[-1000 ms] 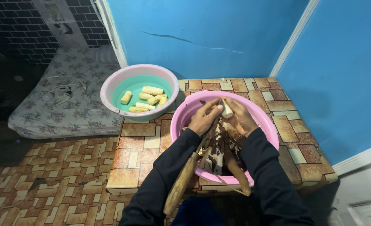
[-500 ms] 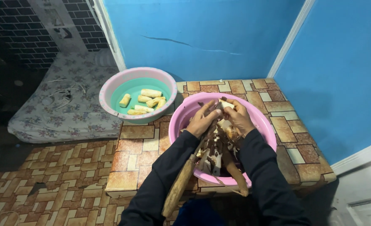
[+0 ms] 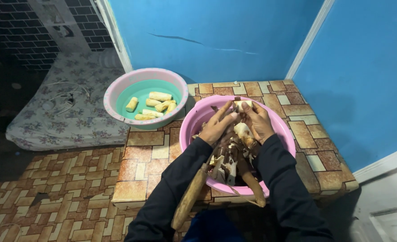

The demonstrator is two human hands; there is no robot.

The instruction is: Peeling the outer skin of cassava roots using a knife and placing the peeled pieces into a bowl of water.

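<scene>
You've got a pale, half-peeled root piece (image 3: 244, 105) pinched up at the far rim of the pink basin (image 3: 288, 136), and that's where all the work is. Your left hand (image 3: 217, 127) wraps in from the side, fingers closed around the root and what looks like a thin blade or strip of peel angled up toward it; I can't tell which. Your right hand (image 3: 257, 121) is curled over the top, thumb and fingers closed on the same piece. To my eye the step is stripping the skin, so keep the piece low over the basin so scraps fall inside, turn the root rather than your wrist, and keep the thumb behind any edge. The flesh shows creamy and smooth where bared; the skin is brown, rough and barky, coming away in stiff curls. Below your hands the basin holds a heap of brown peelings and unpeeled roots (image 3: 234, 159), and two long roots (image 3: 190, 197) lean out over the near rim toward you, which could tip if knocked. Well to the left sits a second basin (image 3: 117, 89), pink outside and teal inside, with several short, cleaned, yellowish cylinders (image 3: 156, 106) lying loose in it. Both stand on a tiled ledge (image 3: 149, 152) of tan and rust patches, set in a corner of blue walls (image 3: 368, 67), with a flowered mattress (image 3: 68, 116) on the floor beyond.
</scene>
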